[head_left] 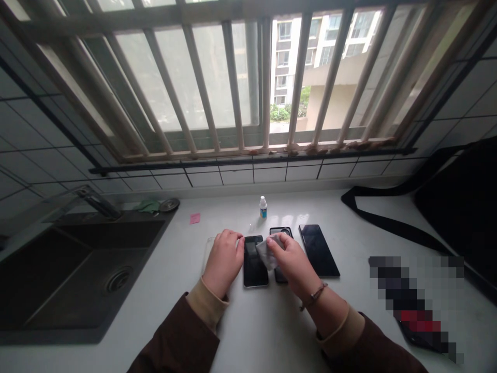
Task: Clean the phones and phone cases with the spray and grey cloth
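Note:
A smartphone point(255, 273) with a dark screen lies flat on the white counter. My left hand point(225, 254) is at its left edge, fingers curled together and fingertips against its upper side. Between thumb and fingers, my right hand point(291, 259) pinches a grey wiping cloth point(266, 255), which hangs over the phone's right edge. Under the right hand lies a black phone case point(280, 229), partly hidden. Further right is a black tablet-like slab point(319, 251). A clear flat case point(208, 248) shows partly behind my left hand.
Behind the phone stands a small white bottle point(263, 208) with a blue-yellow label. A pink sticky note point(194, 218) lies to its left. The dark sink point(132, 235) with a faucet point(101, 203) is at left. A black bag strap point(384, 217) crosses the right side. Barred window behind.

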Demonstrator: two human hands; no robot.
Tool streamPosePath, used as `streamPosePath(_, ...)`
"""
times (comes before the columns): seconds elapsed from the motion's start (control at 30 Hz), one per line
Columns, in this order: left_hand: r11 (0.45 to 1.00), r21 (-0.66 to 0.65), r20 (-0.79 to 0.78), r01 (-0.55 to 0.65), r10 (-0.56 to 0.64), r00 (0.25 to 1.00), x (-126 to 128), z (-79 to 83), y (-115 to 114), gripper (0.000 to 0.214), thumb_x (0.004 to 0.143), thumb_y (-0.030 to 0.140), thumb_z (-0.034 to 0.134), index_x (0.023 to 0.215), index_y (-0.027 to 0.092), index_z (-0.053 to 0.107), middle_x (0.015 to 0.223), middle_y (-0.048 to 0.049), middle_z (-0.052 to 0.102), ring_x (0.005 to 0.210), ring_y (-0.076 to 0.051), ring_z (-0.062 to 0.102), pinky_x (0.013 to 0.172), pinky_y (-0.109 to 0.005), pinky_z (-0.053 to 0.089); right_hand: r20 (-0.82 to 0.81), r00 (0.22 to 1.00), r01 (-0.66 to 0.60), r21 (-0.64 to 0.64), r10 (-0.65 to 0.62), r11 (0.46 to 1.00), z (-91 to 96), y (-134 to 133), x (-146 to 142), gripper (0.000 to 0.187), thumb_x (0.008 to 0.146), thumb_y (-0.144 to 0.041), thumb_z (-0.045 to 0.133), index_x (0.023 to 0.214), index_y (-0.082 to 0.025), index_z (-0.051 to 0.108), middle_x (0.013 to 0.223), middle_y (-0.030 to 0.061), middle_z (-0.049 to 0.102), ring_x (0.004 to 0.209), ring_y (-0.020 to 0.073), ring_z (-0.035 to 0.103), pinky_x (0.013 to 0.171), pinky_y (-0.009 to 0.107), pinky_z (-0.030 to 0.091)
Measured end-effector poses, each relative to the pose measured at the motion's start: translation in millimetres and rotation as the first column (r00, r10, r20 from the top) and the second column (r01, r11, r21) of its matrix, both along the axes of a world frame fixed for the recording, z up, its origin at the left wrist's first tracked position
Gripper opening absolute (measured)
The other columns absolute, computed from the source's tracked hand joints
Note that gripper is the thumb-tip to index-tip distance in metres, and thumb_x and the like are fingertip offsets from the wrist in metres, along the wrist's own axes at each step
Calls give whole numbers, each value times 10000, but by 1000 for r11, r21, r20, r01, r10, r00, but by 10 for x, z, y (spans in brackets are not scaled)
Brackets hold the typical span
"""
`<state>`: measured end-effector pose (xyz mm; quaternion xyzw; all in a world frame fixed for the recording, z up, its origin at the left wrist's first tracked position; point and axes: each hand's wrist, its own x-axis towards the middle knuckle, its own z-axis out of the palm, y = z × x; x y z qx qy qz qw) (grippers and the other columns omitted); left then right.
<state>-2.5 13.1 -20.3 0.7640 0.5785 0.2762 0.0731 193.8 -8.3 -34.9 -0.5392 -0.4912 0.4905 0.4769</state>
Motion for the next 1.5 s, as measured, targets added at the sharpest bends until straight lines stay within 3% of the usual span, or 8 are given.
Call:
streamPosePath(0.2, 996, 5, -296, -90, 87, 951, 57, -67, 9, 365, 1058, 270, 443, 1313, 191, 692, 1209, -146, 650, 1104, -321, 577, 923, -453, 454, 602, 789, -184, 38, 124, 982, 177, -160, 7, 163, 965, -304, 583, 947, -181, 689, 1041, 107, 705, 1000, 254, 662, 887, 335, 474)
streamPosePath(0.5, 999, -25, -324, -37, 27, 946, 56, -121, 94, 312, 1074, 294, 435, 1197, 228, 714, 1286, -133, 628, 1196, -316, 535, 964, -463, 401, 766, 496, -613, -23, 408, 789, 408, -407, -46, 114, 885, -255, 642, 841, -210, 737, 829, 58, 779, 775, 215, 703, 674, 291, 374)
streamPosePath(0.87, 999, -35, -253, -22, 12, 967, 70, -186, 134, 209, 1040, 352, 534, 1100, 191, 652, 1227, -130, 637, 1181, -319, 544, 975, -465, 412, 790, 467, -641, -6, 397, 767, 317, -362, -67, 136, 816, -227, 634, 754, -196, 751, 731, 72, 768, 653, 183, 647, 620, 298, 320)
streamPosePath(1.03, 999, -39, 105, -35, 39, 994, 54, -119, 160, 239, 997, 445, 599, 968, 207, 596, 1061, -103, 630, 1056, -293, 576, 959, -441, 441, 778, 476, -642, -11, 410, 766, 306, -366, -61, 132, 813, -238, 641, 738, -189, 737, 692, 60, 739, 612, 158, 598, 595, 284, 308)
streamPosePath(1.13, 973, -216, 563, 74, 62, 824, 83, -93, 140, 356, 942, 559, 663, 905, 228, 536, 944, -49, 632, 891, -234, 603, 830, -362, 478, 767, 486, -642, -13, 420, 766, 299, -351, -58, 137, 822, -249, 640, 758, -189, 745, 693, 53, 735, 602, 149, 586, 588, 275, 309)
streamPosePath(1.23, 900, -341, 791, 272, 119, 600, 149, -70, 64, 431, 933, 656, 633, 945, 239, 523, 876, -24, 667, 790, -207, 640, 736, -322, 507, 753, 496, -650, -7, 432, 759, 291, -329, -52, 149, 834, -261, 640, 798, -189, 765, 715, 55, 742, 612, 149, 595, 591, 269, 323)
streamPosePath(1.4, 694, -369, 921, 618, 363, 142, 227, 39, -66, 522, 974, 700, 534, 1079, 193, 602, 1051, -168, 769, 1030, -317, 740, 939, -462, 567, 740, 500, -657, -14, 449, 754, 292, -324, -26, 146, 837, -265, 658, 825, -189, 781, 731, 51, 747, 632, 155, 614, 597, 265, 347)
streamPosePath(1.5, 619, -406, 871, 672, 485, 80, 208, 89, -83, 670, 1020, 696, 405, 1185, 99, 662, 1143, -251, 757, 1109, -361, 736, 997, -496, 555, 710, 518, -663, -19, 477, 748, 319, -329, -5, 146, 847, -277, 671, 852, -192, 789, 739, 41, 746, 651, 158, 621, 609, 261, 371)
